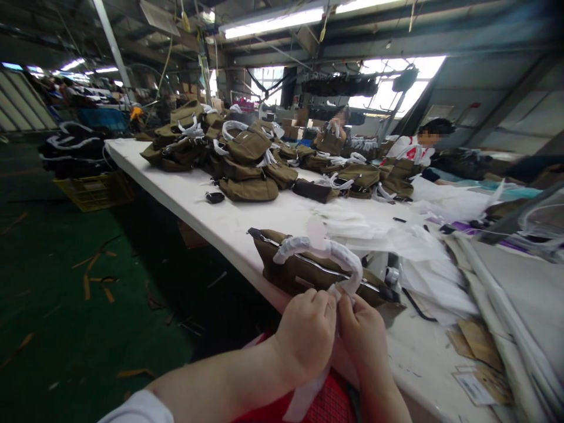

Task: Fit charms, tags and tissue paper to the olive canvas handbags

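Observation:
An olive-brown handbag (282,264) with a silver zipper along its top lies near the table's front edge. Its arched handle (324,248) is wrapped in thin white material. At the handle's near right end, my left hand (306,332) is closed, pinching a white wrapping strip (308,393) whose loose tail hangs down below the hands. Right beside it, my right hand (363,329) is also closed on the strip, thumb and fingers pressed together against the handle's base. The fingertips of both hands partly hide the strip there.
Piled olive handbags (247,153) cover the far part of the white table (202,200). White sheets (379,229) lie to the right, with brown paper tags (482,346) nearer. Two people work across the table. A yellow crate (94,191) stands on the floor at left.

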The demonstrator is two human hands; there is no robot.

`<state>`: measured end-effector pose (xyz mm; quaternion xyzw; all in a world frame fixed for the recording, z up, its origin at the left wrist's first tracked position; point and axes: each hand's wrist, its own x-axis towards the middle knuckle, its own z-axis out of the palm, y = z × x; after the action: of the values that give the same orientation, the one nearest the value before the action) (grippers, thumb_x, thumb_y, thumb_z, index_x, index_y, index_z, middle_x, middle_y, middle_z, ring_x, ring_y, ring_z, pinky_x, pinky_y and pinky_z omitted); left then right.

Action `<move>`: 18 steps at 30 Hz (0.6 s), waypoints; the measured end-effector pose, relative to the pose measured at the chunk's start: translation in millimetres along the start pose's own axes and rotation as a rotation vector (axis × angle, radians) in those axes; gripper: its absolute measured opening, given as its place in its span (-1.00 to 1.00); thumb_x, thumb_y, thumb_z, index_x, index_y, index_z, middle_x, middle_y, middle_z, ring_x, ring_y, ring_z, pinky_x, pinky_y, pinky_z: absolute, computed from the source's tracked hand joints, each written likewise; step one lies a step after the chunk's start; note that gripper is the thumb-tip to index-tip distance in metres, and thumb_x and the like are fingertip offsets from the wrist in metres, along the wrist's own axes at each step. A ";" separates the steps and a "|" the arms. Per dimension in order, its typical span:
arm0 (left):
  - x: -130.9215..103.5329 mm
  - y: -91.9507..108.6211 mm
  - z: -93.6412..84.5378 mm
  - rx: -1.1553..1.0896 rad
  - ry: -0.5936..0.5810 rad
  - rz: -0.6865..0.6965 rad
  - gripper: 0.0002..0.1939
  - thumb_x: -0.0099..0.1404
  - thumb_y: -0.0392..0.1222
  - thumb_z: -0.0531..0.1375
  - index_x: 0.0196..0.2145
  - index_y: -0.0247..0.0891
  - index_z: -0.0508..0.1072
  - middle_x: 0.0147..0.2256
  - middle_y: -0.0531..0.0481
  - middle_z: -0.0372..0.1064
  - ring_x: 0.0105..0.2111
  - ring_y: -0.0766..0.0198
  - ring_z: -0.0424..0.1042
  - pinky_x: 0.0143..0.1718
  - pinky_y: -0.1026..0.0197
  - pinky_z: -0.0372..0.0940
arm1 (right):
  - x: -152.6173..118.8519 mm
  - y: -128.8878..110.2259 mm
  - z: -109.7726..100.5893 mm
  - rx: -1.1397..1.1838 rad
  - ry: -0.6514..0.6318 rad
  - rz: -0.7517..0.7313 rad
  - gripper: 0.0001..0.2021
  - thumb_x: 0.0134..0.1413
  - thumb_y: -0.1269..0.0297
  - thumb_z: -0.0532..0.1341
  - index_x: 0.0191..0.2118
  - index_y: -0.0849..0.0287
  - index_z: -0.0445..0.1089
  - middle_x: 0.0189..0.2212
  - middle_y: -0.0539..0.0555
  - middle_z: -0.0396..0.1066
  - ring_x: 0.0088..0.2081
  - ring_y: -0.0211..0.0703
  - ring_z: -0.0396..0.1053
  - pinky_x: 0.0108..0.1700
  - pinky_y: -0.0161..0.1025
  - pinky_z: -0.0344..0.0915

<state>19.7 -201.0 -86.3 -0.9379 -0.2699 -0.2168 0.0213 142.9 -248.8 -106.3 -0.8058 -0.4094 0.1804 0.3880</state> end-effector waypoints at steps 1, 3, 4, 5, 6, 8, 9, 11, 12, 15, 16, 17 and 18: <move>0.1 0.7 -0.7 -0.001 0.013 0.012 -0.71 0.33 -0.43 0.02 -0.05 -0.44 0.42 -0.31 -0.11 0.42 -0.34 0.16 0.39 -0.37 0.13 0.37 | 0.1 -0.7 -1.2 -0.028 -0.001 -0.008 -0.52 0.22 -0.09 -0.03 -0.48 0.14 0.39 -0.56 0.10 0.46 -0.48 -0.08 0.36 -0.42 -0.25 0.16; 0.2 3.1 -2.2 -0.011 0.037 0.041 -0.70 0.33 -0.43 0.01 -0.04 -0.45 0.42 -0.30 -0.11 0.42 -0.35 0.15 0.38 -0.37 0.12 0.37 | -0.3 -2.7 -4.3 -0.030 -0.025 -0.044 -0.50 0.22 -0.12 -0.06 -0.48 0.13 0.38 -0.53 0.10 0.46 -0.46 -0.07 0.37 -0.39 -0.24 0.18; 0.1 4.4 -3.0 -0.020 0.044 0.056 -0.69 0.32 -0.42 0.02 -0.02 -0.45 0.41 -0.28 -0.12 0.42 -0.33 0.14 0.38 -0.35 0.11 0.37 | -0.7 -3.7 -6.1 -0.002 -0.049 -0.070 -0.49 0.23 -0.14 -0.07 -0.47 0.13 0.38 -0.51 0.10 0.47 -0.45 -0.07 0.37 -0.37 -0.23 0.19; 0.0 5.4 -4.0 -0.030 0.044 0.068 -0.68 0.31 -0.42 0.02 -0.01 -0.45 0.40 -0.27 -0.12 0.42 -0.32 0.13 0.38 -0.33 0.10 0.38 | -1.1 -4.5 -7.8 0.036 -0.071 -0.096 -0.49 0.22 -0.16 -0.06 -0.45 0.13 0.38 -0.49 0.09 0.47 -0.42 -0.06 0.38 -0.35 -0.23 0.21; -0.1 6.0 -5.3 -0.042 0.032 0.078 -0.66 0.30 -0.41 0.02 0.00 -0.46 0.39 -0.26 -0.13 0.42 -0.30 0.12 0.37 -0.31 0.09 0.38 | -1.4 -5.1 -9.3 0.079 -0.091 -0.114 -0.48 0.22 -0.18 -0.05 -0.43 0.14 0.39 -0.48 0.09 0.48 -0.40 -0.06 0.39 -0.32 -0.23 0.23; 0.6 4.3 -9.5 -0.091 -0.023 0.096 -0.60 0.28 -0.41 0.03 0.06 -0.51 0.36 -0.22 -0.18 0.41 -0.26 0.09 0.37 -0.25 0.07 0.38 | -1.7 -4.8 -11.7 0.157 -0.098 -0.094 -0.47 0.18 -0.22 -0.01 -0.42 0.15 0.40 -0.49 0.09 0.47 -0.39 -0.07 0.39 -0.33 -0.24 0.24; 1.4 1.7 -12.5 -0.152 -0.059 0.105 -0.57 0.27 -0.39 0.04 0.09 -0.53 0.32 -0.20 -0.22 0.41 -0.25 0.08 0.37 -0.21 0.05 0.38 | -1.5 -3.9 -12.5 0.191 -0.089 -0.064 -0.46 0.17 -0.23 0.02 -0.43 0.16 0.40 -0.51 0.08 0.46 -0.41 -0.09 0.38 -0.36 -0.26 0.24; 3.9 -6.9 -19.0 -0.363 -0.113 0.096 -0.53 0.28 -0.36 0.03 0.14 -0.52 0.29 -0.15 -0.25 0.41 -0.20 0.09 0.38 -0.12 0.07 0.36 | -1.1 -1.3 -13.4 0.250 -0.078 -0.010 -0.46 0.16 -0.24 0.04 -0.47 0.17 0.37 -0.55 0.05 0.43 -0.47 -0.14 0.34 -0.44 -0.29 0.21; 5.3 -12.5 -21.5 -0.495 -0.110 0.057 -0.56 0.31 -0.34 0.02 0.13 -0.47 0.31 -0.15 -0.24 0.41 -0.18 0.11 0.39 -0.08 0.09 0.34 | -0.9 0.0 -13.2 0.264 -0.077 0.005 -0.46 0.17 -0.24 0.04 -0.48 0.17 0.36 -0.57 0.03 0.41 -0.49 -0.16 0.32 -0.46 -0.30 0.19; 7.6 -29.1 -20.5 -0.813 -0.052 -0.243 -0.72 0.39 -0.19 0.00 -0.11 -0.33 0.45 -0.24 -0.14 0.42 -0.24 0.19 0.40 -0.13 0.16 0.30 | -1.3 2.8 -9.7 0.240 -0.058 -0.009 -0.44 0.19 -0.24 0.00 -0.52 0.15 0.30 -0.62 0.01 0.35 -0.53 -0.19 0.28 -0.50 -0.30 0.15; 7.3 -32.9 -16.5 -0.909 -0.094 -0.352 -0.69 0.39 -0.07 0.02 -0.22 -0.32 0.47 -0.31 -0.11 0.41 -0.30 0.19 0.38 -0.20 0.16 0.28 | -1.6 3.1 -7.5 0.225 -0.041 -0.024 -0.44 0.20 -0.25 -0.02 -0.54 0.14 0.28 -0.64 0.00 0.32 -0.55 -0.19 0.26 -0.51 -0.30 0.14; 6.5 -35.1 -11.1 -1.037 -0.186 -0.445 -0.60 0.37 0.08 0.05 -0.31 -0.33 0.46 -0.38 -0.08 0.39 -0.36 0.20 0.37 -0.27 0.16 0.26 | -1.8 3.3 -5.1 0.209 -0.022 -0.041 -0.43 0.20 -0.25 -0.04 -0.55 0.13 0.26 -0.65 0.00 0.31 -0.56 -0.19 0.25 -0.51 -0.29 0.14; 5.2 -35.7 -4.6 -1.206 -0.316 -0.518 -0.50 0.31 0.23 0.08 -0.36 -0.33 0.45 -0.42 -0.06 0.37 -0.40 0.21 0.35 -0.31 0.17 0.25 | -1.9 3.5 -2.8 0.193 -0.003 -0.055 -0.43 0.21 -0.25 -0.05 -0.55 0.13 0.25 -0.66 0.01 0.30 -0.57 -0.18 0.25 -0.51 -0.28 0.14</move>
<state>3.5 -168.7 -82.8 -0.7113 -0.3176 -0.1878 -0.5982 145.3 -252.9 -107.4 -0.7528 -0.4124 0.2094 0.4683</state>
